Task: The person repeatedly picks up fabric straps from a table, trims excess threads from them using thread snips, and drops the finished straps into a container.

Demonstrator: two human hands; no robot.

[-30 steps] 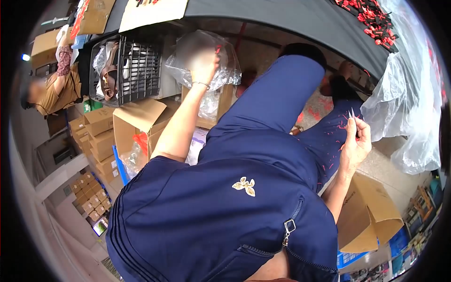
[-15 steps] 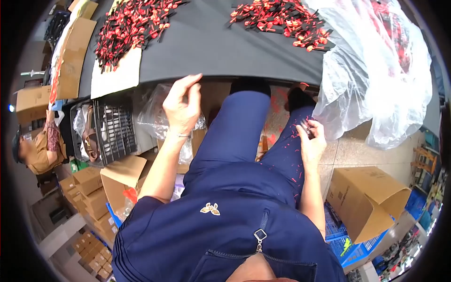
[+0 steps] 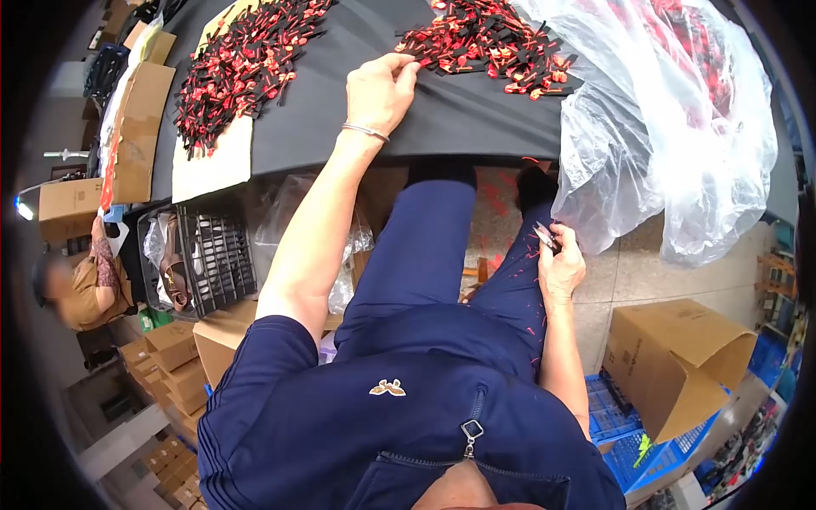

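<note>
My left hand, with a metal bangle at its wrist, reaches over the dark table to the near-left edge of a pile of small black-and-red pieces. Its thumb and fingers are pinched together at a small black-and-red piece. Beside my right thigh, my right hand is closed around a pair of thread snips, their tips pointing up and left. A second heap of the same black-and-red pieces lies further left, partly on a cream sheet.
Clear plastic bags drape over the table's right side. A black crate stands below at left. An open cardboard box sits on a blue crate at right. Red thread bits lie on my trousers. Another person is at far left.
My left hand has moved up and right, from above the table's front edge to the right pile, and its fingers have closed. My right hand still holds the snips near my thigh.
</note>
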